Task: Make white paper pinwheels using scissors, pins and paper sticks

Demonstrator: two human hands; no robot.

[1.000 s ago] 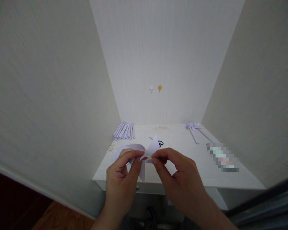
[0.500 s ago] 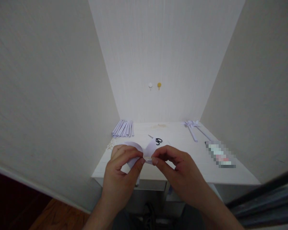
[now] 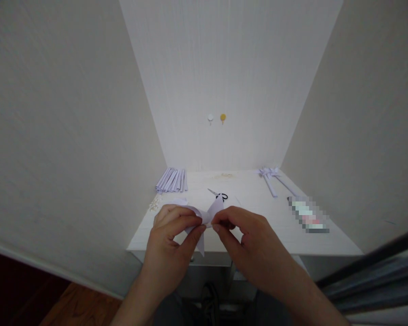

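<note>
My left hand (image 3: 177,235) pinches a sheet of white paper (image 3: 215,209) with thumb and fingertips. The paper is gathered narrow at the middle, and its ends fan out above and below my fingers. Close beside it, my right hand (image 3: 246,235) is closed, thumb and forefinger pinching one end of a thin pale strip (image 3: 209,225) at the gathered middle. What the strip is made of I cannot tell. Just behind the paper, black-handled scissors (image 3: 221,196) lie on the desk, partly covered by the paper's tip.
The white desk (image 3: 258,231) stands between walls. Back left lie several rolled paper tubes (image 3: 172,180), with small pale bits (image 3: 155,203) in front. Paper tubes with a bow-like paper piece (image 3: 269,173) lie back right, near a pixelated item (image 3: 309,216). Two hooks (image 3: 223,117) hang on the wall.
The paper has turned between my hands, and a pointed end now hangs below my left fingers. My fingertips have drawn slightly closer together. The view has shifted a little.
</note>
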